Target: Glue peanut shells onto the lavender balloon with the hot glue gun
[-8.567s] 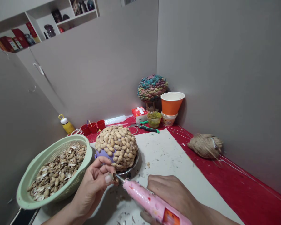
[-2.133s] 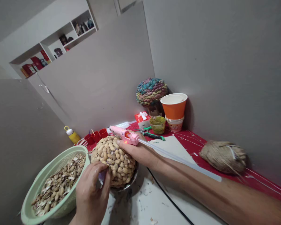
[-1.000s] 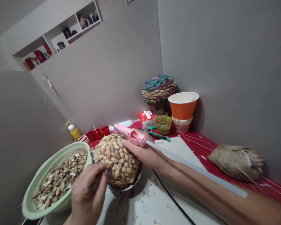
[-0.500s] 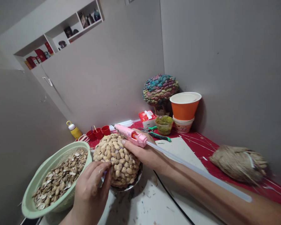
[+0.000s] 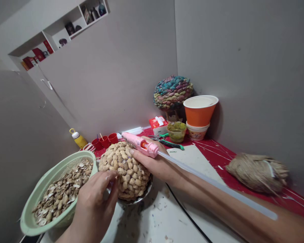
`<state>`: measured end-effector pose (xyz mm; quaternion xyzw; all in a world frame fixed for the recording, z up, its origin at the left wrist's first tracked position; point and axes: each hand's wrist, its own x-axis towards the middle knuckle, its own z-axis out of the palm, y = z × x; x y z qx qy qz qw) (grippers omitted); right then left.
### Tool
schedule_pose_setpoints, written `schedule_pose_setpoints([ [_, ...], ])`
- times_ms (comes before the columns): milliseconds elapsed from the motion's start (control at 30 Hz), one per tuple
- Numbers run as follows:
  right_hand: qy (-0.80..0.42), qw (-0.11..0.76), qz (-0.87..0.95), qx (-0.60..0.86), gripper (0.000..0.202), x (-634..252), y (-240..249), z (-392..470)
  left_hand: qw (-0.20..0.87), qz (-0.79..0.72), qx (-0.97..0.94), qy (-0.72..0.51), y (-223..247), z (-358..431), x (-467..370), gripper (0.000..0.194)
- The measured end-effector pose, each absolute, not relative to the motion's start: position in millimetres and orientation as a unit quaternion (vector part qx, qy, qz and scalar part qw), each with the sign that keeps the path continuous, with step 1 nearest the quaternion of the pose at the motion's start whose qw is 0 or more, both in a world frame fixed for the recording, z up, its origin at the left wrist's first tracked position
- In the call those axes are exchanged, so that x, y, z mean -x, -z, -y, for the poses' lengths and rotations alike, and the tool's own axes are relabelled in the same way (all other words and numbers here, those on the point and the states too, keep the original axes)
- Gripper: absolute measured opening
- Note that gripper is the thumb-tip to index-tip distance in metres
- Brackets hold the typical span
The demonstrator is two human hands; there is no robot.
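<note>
A dome covered in peanut shells point(image 5: 126, 170) rests in a shiny metal bowl point(image 5: 141, 199) in front of me. My left hand point(image 5: 97, 192) is at the dome's near left side, thumb and fingers bent together in a pinch against the shells. Whatever lies between those fingertips is hidden. At the dome's upper right, my right hand point(image 5: 152, 163) holds a pink hot glue gun point(image 5: 140, 144), its thumb resting on the shells and its other fingers mostly out of sight. A long clear glue stick point(image 5: 215, 184) sticks out of the gun's back, above my forearm.
Left of the dome stands a green basket point(image 5: 27, 207) of peanut shells. Behind are red cups point(image 5: 105, 141), pliers point(image 5: 172, 145), a tissue pack point(image 5: 158, 125), a plastic bowl point(image 5: 176, 132), an orange tub point(image 5: 200, 113) and a colourful tree model point(image 5: 172, 92). A raffia bundle point(image 5: 257, 173) lies right; a black cord point(image 5: 187, 214) crosses the board.
The camera view has shifted slightly. My left hand has moved a little left and up against the dome, still pinched. My right hand and the glue gun keep their place.
</note>
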<state>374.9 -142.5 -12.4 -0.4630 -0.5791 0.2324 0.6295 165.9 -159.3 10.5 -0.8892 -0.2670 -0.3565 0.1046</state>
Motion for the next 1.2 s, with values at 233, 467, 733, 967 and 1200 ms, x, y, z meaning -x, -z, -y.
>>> schedule_pose_setpoints([
  [233,-0.204,0.622,0.611,0.445,0.017,-374.4,15.3,138.9,0.079,0.237,0.895,0.37,-11.8,154.6,-164.6,0.018],
  [467,-0.207,0.614,0.614,0.451,0.018,-374.7,15.5,139.6,0.144,0.208,0.892,0.375,5.2,153.6,-156.8,0.036],
  [733,-0.227,0.614,0.604,0.455,0.009,-372.8,13.1,144.7,0.176,0.208,0.899,0.342,24.2,162.5,-133.8,0.062],
  [967,-0.253,0.604,0.603,0.457,0.014,-371.9,19.1,142.6,0.214,0.151,0.876,0.405,38.2,172.2,-111.9,0.049],
  [1200,-0.252,0.595,0.604,0.466,0.016,-372.1,22.6,143.9,0.061,0.303,0.786,0.535,27.0,161.5,-152.8,0.063],
])
